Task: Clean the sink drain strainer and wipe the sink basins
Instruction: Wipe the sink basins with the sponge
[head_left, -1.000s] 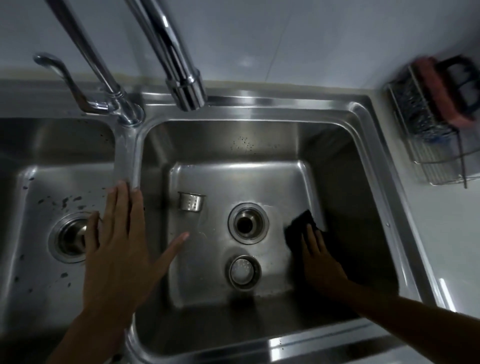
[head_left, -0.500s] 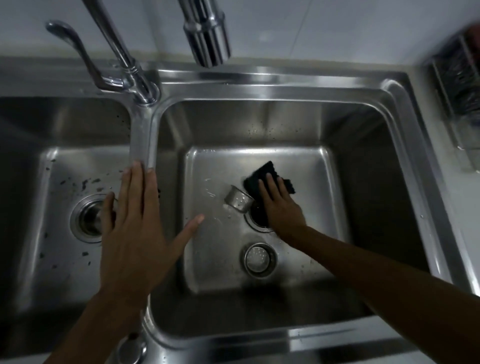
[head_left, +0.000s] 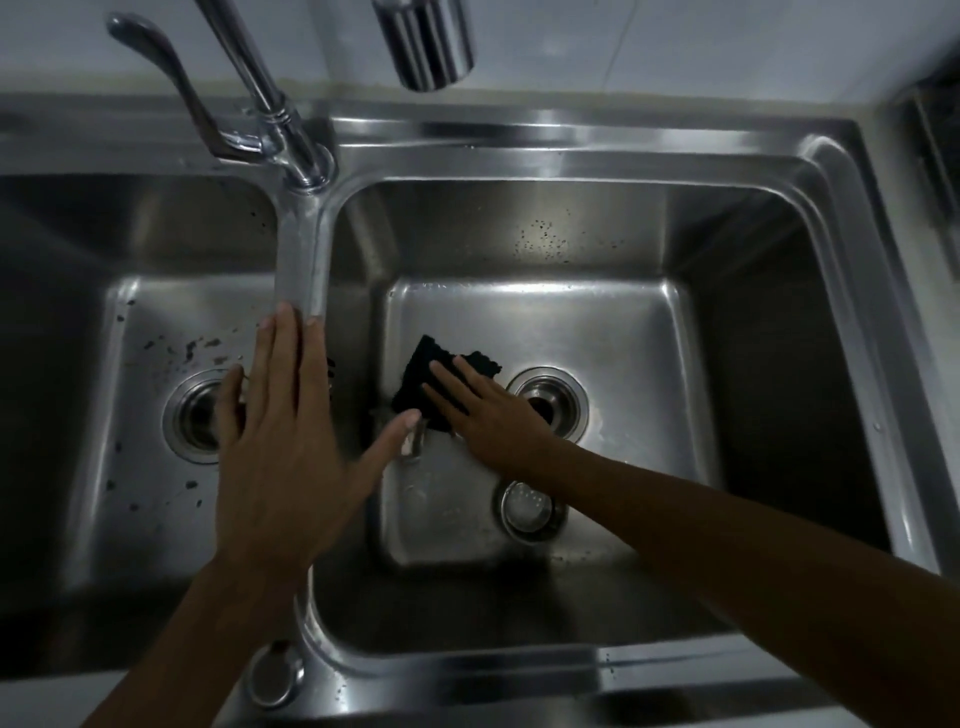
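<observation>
Black cloth (head_left: 434, 371) under flat right hand (head_left: 493, 421), left hand (head_left: 280, 452) splayed on sink divider (head_left: 301, 260)

Two bare hands: left hand (head_left: 280, 457), right hand (head_left: 488, 415). The left forearm (head_left: 192, 639) and right forearm (head_left: 727, 535) are uncovered along their whole visible length. Visible fingernails are trimmed short.

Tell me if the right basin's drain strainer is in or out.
Out: the drain gapes dark and bare; a round strainer lies beside it.
</observation>
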